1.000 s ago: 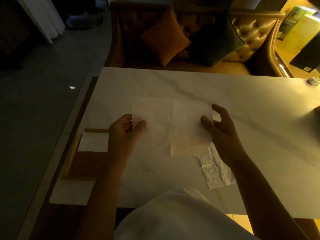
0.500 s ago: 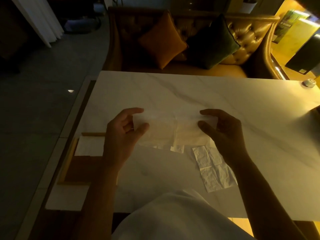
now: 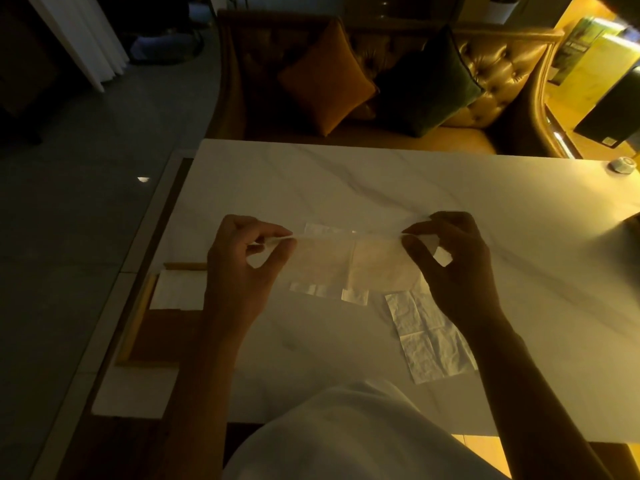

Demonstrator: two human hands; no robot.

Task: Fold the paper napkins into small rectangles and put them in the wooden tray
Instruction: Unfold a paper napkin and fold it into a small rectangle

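1. I see the thin white paper napkin (image 3: 346, 265) at the centre of my view, held over the white marble-veined tabletop (image 3: 346, 181); whether its lower edge touches the top I cannot tell
2. Its long axis runs from 9 o'clock to 3 o'clock, stretched flat between the two hands, with a vertical crease down its middle
3. The left hand (image 3: 242, 268) pinches the 9 o'clock end between thumb and forefinger; the other fingers curl loosely underneath and hold nothing else
4. The right hand (image 3: 457, 268) pinches the 3 o'clock end the same way, thumb under, forefinger over
5. I judge this as mid-fold: one layer lies doubled, with thin strips of paper showing past it at 12 and 6 o'clock, so the rectangle is not yet small
6. The shallow rectangular wooden tray (image 3: 138, 317) sits at 8 o'clock from the napkin, just beside the left wrist, with a folded white napkin (image 3: 176, 294) already in its far end
7. That puts the left hand nearer the tray, so I expect the drop-off to go towards 8 o'clock
8. A creased, opened-out white napkin (image 3: 429, 337) waits flat at 5 o'clock, beneath the right wrist
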